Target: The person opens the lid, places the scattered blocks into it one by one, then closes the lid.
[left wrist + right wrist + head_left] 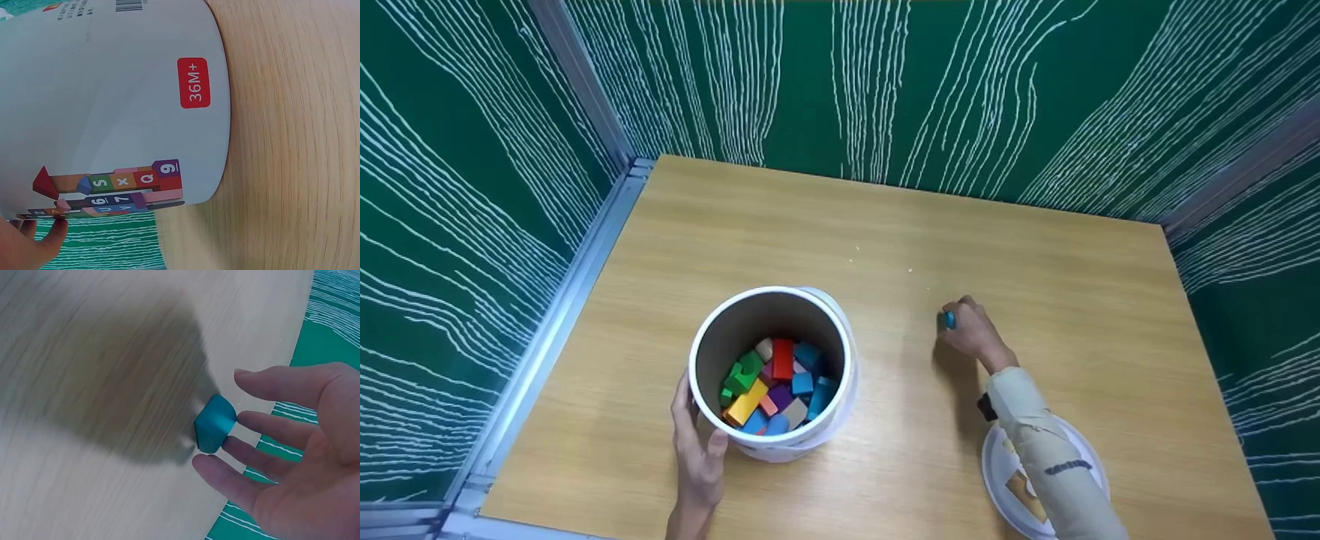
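A white round bucket (846, 352) stands on the table, holding several coloured blocks (780, 394). My left hand (701, 457) rests against the bucket's near left side, thumb and fingers spread along its outer wall. Two left fingertips show at the printed wall (112, 107) in the left wrist view. Over the table right of the bucket, my right hand (971, 330) is at a small blue block (215, 424). In the right wrist view, its fingers are loosely spread, some touching the block, while the thumb stands apart from it.
A pale round lid or plate (994, 480) lies partly under the right forearm, with printing or small items on it that I cannot make out. Tiny white specks (910, 270) dot the wooden table (885, 217). Green panels (802, 90) with white lines enclose the table.
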A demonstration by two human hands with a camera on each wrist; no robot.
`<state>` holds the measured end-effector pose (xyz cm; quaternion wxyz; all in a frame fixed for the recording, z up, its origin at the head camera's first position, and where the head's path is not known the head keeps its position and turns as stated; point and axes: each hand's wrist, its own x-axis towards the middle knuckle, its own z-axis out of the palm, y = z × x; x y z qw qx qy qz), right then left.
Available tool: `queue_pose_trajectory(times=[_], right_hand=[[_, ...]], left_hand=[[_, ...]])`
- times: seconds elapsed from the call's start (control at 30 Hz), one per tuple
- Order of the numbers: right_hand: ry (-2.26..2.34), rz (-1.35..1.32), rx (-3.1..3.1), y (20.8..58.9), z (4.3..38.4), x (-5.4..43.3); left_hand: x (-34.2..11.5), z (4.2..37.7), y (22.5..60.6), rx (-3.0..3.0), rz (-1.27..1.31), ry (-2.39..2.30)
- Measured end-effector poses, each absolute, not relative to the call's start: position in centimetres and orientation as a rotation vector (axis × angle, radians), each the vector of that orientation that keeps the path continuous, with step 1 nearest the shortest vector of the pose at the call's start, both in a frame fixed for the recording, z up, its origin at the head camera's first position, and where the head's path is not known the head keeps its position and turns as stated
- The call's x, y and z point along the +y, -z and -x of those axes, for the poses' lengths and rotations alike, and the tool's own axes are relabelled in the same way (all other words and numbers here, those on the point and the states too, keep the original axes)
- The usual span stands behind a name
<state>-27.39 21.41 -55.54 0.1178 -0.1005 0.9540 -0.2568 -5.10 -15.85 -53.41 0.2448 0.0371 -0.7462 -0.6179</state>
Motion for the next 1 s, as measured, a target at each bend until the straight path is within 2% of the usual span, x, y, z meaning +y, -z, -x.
queue_pose_trajectory(times=[0.13,0.43,0.8,1.0], right_hand=[[0.751,0.356,2.851,55.8,27.4,21.3],[0.818,0.183,2.850,56.1,26.9,21.1],[0.886,0.270,2.898,56.7,26.6,21.2],[0.891,0.178,2.866,56.5,26.6,21.4]], left_hand=[[-15.8,5.1,53.4,-2.040,-0.095,1.687],[-15.8,5.1,53.3,-2.045,-0.101,1.673],[-15.8,5.1,53.2,-2.031,-0.073,1.661],[-15.8,5.1,53.1,-2.044,-0.102,1.669]])
